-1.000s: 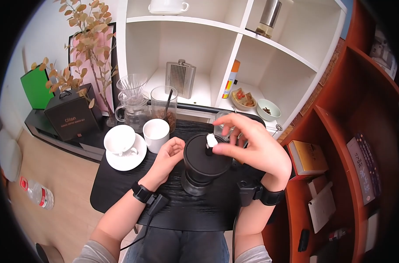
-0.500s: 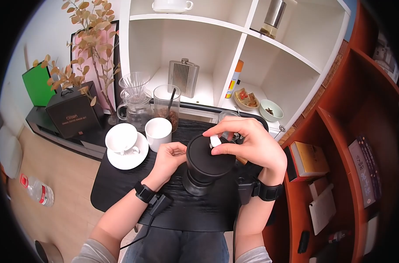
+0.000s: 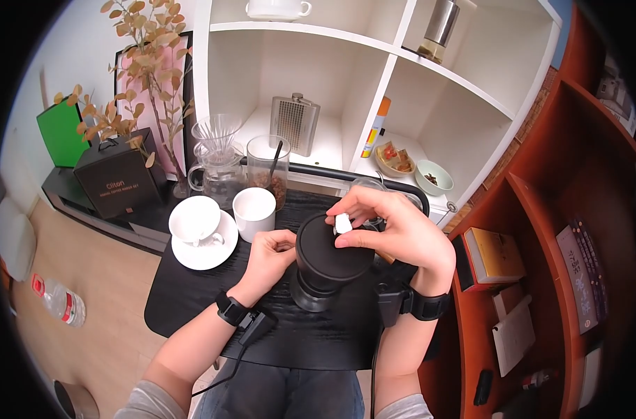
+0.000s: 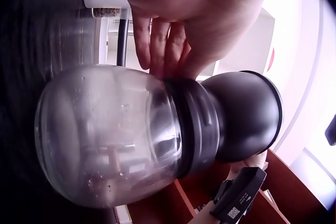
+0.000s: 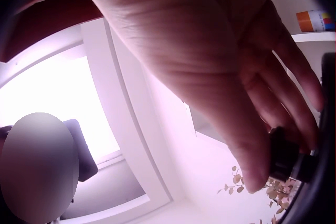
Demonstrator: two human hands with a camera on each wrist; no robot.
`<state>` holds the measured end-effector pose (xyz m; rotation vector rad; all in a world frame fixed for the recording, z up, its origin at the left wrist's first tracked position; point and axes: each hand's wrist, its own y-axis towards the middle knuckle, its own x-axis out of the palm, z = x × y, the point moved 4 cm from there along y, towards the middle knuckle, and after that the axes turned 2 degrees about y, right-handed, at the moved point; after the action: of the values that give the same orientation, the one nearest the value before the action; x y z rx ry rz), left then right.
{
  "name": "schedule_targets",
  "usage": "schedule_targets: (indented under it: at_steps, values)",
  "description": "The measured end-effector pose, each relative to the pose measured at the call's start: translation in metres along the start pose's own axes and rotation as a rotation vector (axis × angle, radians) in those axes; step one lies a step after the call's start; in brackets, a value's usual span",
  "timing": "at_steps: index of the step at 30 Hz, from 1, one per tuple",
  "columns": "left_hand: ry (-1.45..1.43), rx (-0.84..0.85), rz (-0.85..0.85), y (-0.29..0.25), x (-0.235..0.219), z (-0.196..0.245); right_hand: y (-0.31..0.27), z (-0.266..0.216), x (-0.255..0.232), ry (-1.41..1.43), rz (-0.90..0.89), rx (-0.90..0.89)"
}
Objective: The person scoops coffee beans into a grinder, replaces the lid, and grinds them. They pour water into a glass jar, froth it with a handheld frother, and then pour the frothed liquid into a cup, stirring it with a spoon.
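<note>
Grinder (image 3: 325,265): stood upright on the black surface (image 3: 304,342), between the two hands, its clear glass jar (image 4: 105,134) below a dark collar (image 4: 197,124).
Right hand (image 3: 401,227): was clamped by thumb and fingers on the knob (image 5: 283,158) above the flat, round black lid (image 3: 335,251); a white patch showed there in the head view.
Left hand (image 3: 267,255): had bent fingers against the grinder's side, near the collar; whether they were clamped on it, I could not tell.
White mug (image 3: 253,218): stood beyond the left hand.
Cup (image 3: 194,219): sat tilted on a white saucer (image 3: 198,261), left of the mug.
Tall glass (image 3: 255,167): stood behind the mug, a black stick leaning inside.
Flask (image 3: 295,126): stood in the white shelf (image 3: 300,63).
</note>
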<state>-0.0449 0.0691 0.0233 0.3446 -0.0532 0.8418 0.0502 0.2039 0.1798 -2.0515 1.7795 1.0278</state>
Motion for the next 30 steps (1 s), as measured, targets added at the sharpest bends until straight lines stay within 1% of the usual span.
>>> schedule_targets:
  at_steps: [2, 6, 7, 9, 10, 11, 12, 13, 14, 15, 17, 18, 20, 21, 22, 24, 25, 27, 28, 30]
  values:
    - [0.037, 0.058, -0.007, -0.001, 0.002, 0.002, 0.000, 0.003, 0.000, 0.050, -0.022, -0.005]
    - [0.070, 0.076, -0.022, -0.004, 0.004, 0.007, 0.002, 0.009, 0.001, 0.197, -0.103, 0.016]
    - [0.098, 0.067, -0.036, -0.005, 0.003, 0.006, 0.004, 0.011, 0.001, 0.197, -0.106, 0.017]
    - [0.125, 0.055, -0.047, -0.006, 0.003, 0.007, 0.004, 0.014, 0.002, 0.267, -0.169, -0.018]
    - [0.072, 0.058, -0.090, -0.006, 0.007, 0.012, 0.003, 0.016, 0.002, 0.269, -0.171, -0.016]
    - [0.020, 0.062, -0.135, -0.006, 0.009, 0.014, 0.002, 0.016, 0.002, 0.277, -0.162, -0.055]
    - [0.021, 0.061, -0.135, -0.006, 0.007, 0.011, 0.001, 0.015, 0.001, 0.284, -0.153, -0.096]
    - [0.001, 0.069, -0.199, -0.005, 0.006, 0.007, 0.000, 0.013, 0.001, 0.284, -0.151, -0.096]
    - [-0.017, 0.078, -0.264, -0.005, 0.007, 0.007, -0.001, 0.011, 0.001, 0.305, -0.164, -0.059]
    - [-0.015, 0.080, -0.266, -0.006, 0.007, 0.009, -0.002, 0.011, 0.000, 0.325, -0.176, -0.023]
    - [-0.158, -0.062, -0.412, -0.011, 0.014, 0.013, -0.001, 0.015, 0.000, 0.325, -0.179, -0.038]
    - [-0.156, -0.062, -0.416, -0.013, 0.014, 0.015, -0.001, 0.017, 0.000, 0.325, -0.185, -0.051]
    - [-0.069, -0.141, -0.589, -0.019, 0.018, 0.014, 0.002, 0.019, -0.003, 0.306, -0.191, -0.051]
    - [0.015, -0.170, -0.616, -0.015, 0.019, 0.010, 0.003, 0.019, -0.003, 0.287, -0.203, -0.053]
    - [0.014, -0.170, -0.615, -0.014, 0.020, 0.010, 0.004, 0.019, -0.003, 0.286, -0.204, -0.052]
    - [0.101, -0.134, -0.607, -0.014, 0.021, 0.010, 0.006, 0.018, -0.003, 0.198, -0.153, -0.047]
    - [0.099, -0.136, -0.604, -0.014, 0.022, 0.012, 0.006, 0.020, -0.002, 0.200, -0.156, -0.046]
    - [0.079, -0.148, -0.575, -0.015, 0.022, 0.016, 0.006, 0.027, -0.003, 0.168, -0.074, -0.027]
    - [0.080, -0.148, -0.575, -0.015, 0.022, 0.015, 0.006, 0.027, -0.002, 0.169, -0.073, -0.027]
    - [0.065, -0.124, -0.557, -0.014, 0.021, 0.013, 0.006, 0.021, -0.004, 0.044, 0.006, -0.087]
